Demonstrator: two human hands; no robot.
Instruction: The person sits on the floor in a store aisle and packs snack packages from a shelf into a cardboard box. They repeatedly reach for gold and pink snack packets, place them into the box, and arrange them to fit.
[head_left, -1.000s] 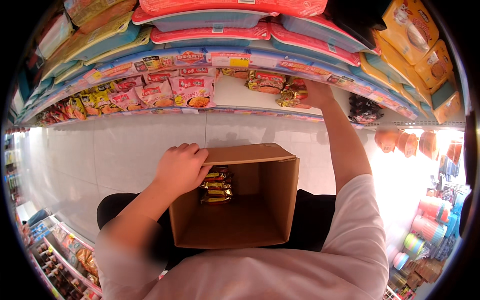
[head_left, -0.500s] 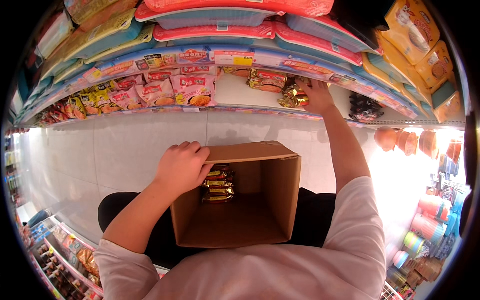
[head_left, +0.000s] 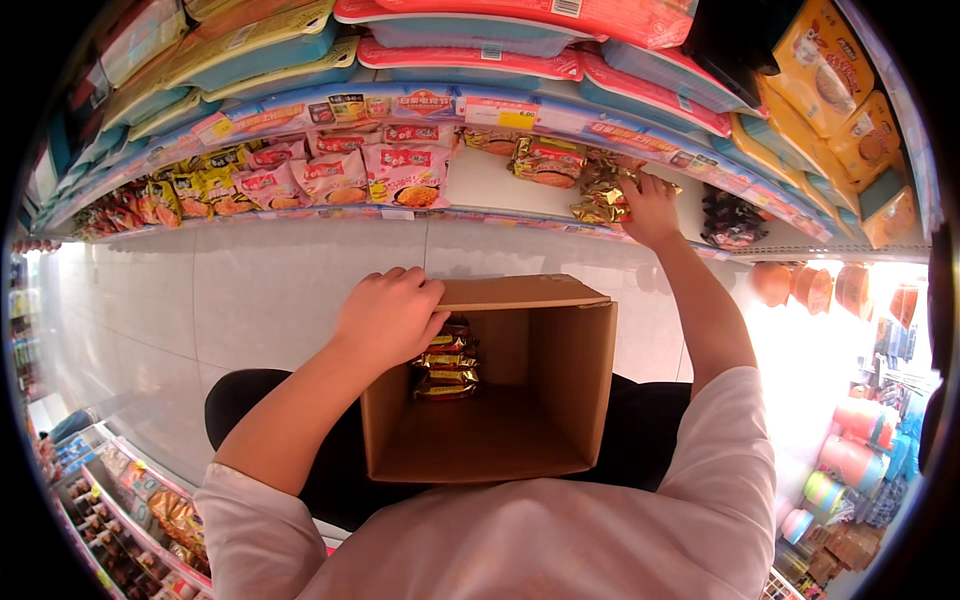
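A cardboard box [head_left: 560,390] rests on my lap, its opening toward the shelf. My left hand [head_left: 390,315] is closed over the box's upper left edge, thumb inside. Within, against the left wall, gold-wrapped packets [head_left: 448,378] are stacked. Ahead on the lower shelf, my right hand [head_left: 652,208] has its fingers curled at the right side of a shiny gold instant noodle packet [head_left: 602,195]; its fingertips are partly hidden. Just left of it lies another noodle packet [head_left: 548,162] with a red and gold front.
Pink noodle packets [head_left: 405,175] and yellow ones [head_left: 205,190] fill the shelf's left part. Black packets [head_left: 735,218] lie right of my right hand. Above runs a shelf edge with price labels [head_left: 500,112], beneath red-lidded trays [head_left: 470,62]. Round orange tubs [head_left: 812,287] hang at the right.
My right hand has drawn slightly back, and its fingers have curled in at the gold packet. My left hand keeps its grip on the box. The whole view has shifted a little.
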